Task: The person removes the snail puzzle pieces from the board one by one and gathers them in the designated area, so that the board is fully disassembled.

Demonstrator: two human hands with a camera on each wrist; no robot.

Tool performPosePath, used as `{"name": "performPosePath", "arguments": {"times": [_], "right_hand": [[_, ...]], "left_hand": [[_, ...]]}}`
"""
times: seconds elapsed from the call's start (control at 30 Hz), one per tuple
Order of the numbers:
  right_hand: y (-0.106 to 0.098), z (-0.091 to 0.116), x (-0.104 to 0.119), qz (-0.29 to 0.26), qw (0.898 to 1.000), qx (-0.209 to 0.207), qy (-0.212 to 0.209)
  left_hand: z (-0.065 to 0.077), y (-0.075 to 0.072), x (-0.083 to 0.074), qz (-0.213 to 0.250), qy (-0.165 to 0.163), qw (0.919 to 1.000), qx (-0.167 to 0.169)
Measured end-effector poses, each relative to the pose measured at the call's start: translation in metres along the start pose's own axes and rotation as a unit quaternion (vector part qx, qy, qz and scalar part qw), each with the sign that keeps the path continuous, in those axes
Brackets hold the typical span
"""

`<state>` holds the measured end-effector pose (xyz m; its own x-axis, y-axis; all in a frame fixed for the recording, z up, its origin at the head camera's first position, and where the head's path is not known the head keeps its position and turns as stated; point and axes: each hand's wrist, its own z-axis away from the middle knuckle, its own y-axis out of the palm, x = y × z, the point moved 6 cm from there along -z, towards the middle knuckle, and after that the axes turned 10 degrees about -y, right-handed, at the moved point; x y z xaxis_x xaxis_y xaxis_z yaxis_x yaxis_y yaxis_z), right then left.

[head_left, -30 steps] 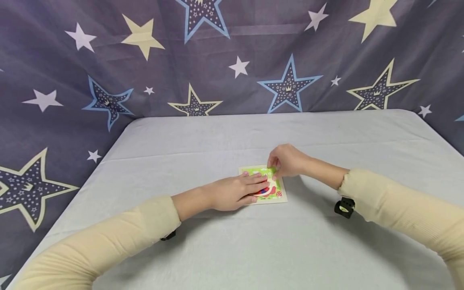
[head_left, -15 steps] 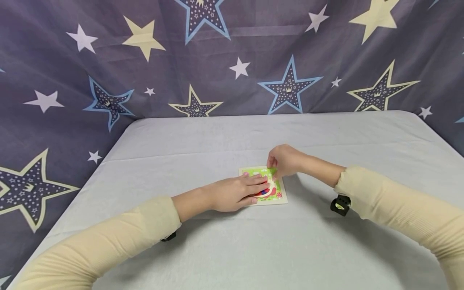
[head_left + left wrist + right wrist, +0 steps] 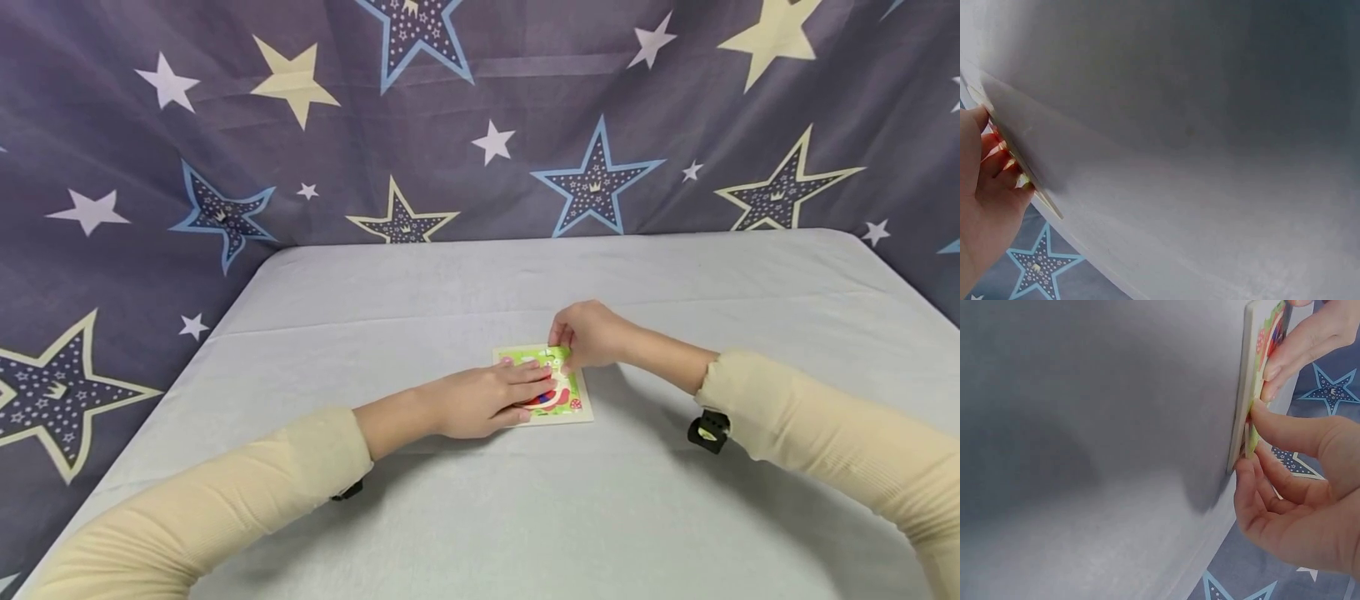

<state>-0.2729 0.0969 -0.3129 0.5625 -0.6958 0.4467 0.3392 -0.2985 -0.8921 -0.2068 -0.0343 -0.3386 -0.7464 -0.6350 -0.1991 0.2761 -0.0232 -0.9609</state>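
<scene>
A small square jigsaw puzzle (image 3: 576, 412) with a pale frame and a colourful picture on green lies on the covered table. My left hand (image 3: 483, 402) rests across its left and middle part, fingers stretched out over the picture. At the upper right corner my right hand (image 3: 596, 333) pinches a green puzzle piece (image 3: 1249, 440) between thumb and fingertips. In the right wrist view that piece stands slightly tilted out of the puzzle's frame (image 3: 1242, 394). The left wrist view shows the puzzle (image 3: 1022, 164) edge-on beneath the left fingers. Much of the picture is hidden by both hands.
A pale grey cloth (image 3: 480, 508) covers the table, with a few creases. Behind and at the left hangs a dark curtain (image 3: 480, 100) printed with stars. A black wrist device (image 3: 708, 429) shows under the right sleeve.
The green piece at the upper right corner has shifted slightly, and my right fingertips have moved a little to the left with it. My left hand stays in place on the puzzle.
</scene>
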Motion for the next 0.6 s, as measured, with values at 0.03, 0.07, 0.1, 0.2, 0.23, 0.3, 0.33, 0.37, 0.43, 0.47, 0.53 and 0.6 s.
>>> {"name": "performPosePath", "arguments": {"times": [0.03, 0.07, 0.1, 0.2, 0.23, 0.3, 0.33, 0.37, 0.43, 0.47, 0.53, 0.6], "right_hand": [[0.0003, 0.0003, -0.0004, 0.0, 1.0, -0.001, 0.002], [0.0004, 0.0006, -0.0004, 0.001, 1.0, -0.002, 0.001], [0.0005, 0.001, -0.0004, 0.002, 1.0, -0.003, 0.001], [0.0004, 0.0012, -0.0011, 0.006, 1.0, -0.005, -0.002], [0.0003, 0.0011, -0.0013, 0.007, 1.0, -0.005, -0.004], [-0.0001, 0.0009, -0.002, 0.008, 1.0, -0.006, -0.005], [0.0003, 0.0006, -0.0025, 0.008, 1.0, -0.006, -0.005], [0.0005, 0.0004, -0.0027, 0.007, 1.0, -0.007, -0.005], [0.0007, 0.0002, -0.0029, 0.006, 1.0, -0.007, -0.005], [0.0008, 0.0002, -0.003, 0.006, 1.0, -0.008, -0.005], [0.0004, 0.0007, -0.0024, 0.006, 1.0, -0.009, -0.005], [0.0, 0.0015, -0.0024, 0.006, 1.0, -0.009, -0.003]], "left_hand": [[-0.0003, -0.0002, -0.0001, -0.001, 0.0, 1.0, 0.0], [-0.0005, -0.0004, -0.0002, -0.003, 0.0, 1.0, 0.001], [-0.0009, -0.0006, -0.0005, -0.004, 0.0, 1.0, 0.002], [-0.0019, -0.0024, -0.0012, -0.009, -0.001, 0.9999, 0.006], [-0.0021, -0.0028, -0.0014, -0.009, -0.002, 0.9999, 0.008], [-0.0021, -0.0036, -0.0015, -0.009, -0.004, 0.9999, 0.008], [-0.0017, -0.0034, -0.0014, -0.009, -0.005, 0.9999, 0.007], [-0.0012, -0.0032, -0.0012, -0.008, -0.005, 0.9999, 0.005], [0.0002, -0.0025, -0.0006, -0.007, -0.005, 1.0, -0.001], [0.0009, -0.0024, -0.0003, -0.006, -0.005, 1.0, -0.005], [0.0019, -0.0016, 0.0002, -0.003, -0.003, 0.9999, -0.012], [0.0027, -0.0013, 0.0003, 0.001, -0.001, 0.9999, -0.017]]}}
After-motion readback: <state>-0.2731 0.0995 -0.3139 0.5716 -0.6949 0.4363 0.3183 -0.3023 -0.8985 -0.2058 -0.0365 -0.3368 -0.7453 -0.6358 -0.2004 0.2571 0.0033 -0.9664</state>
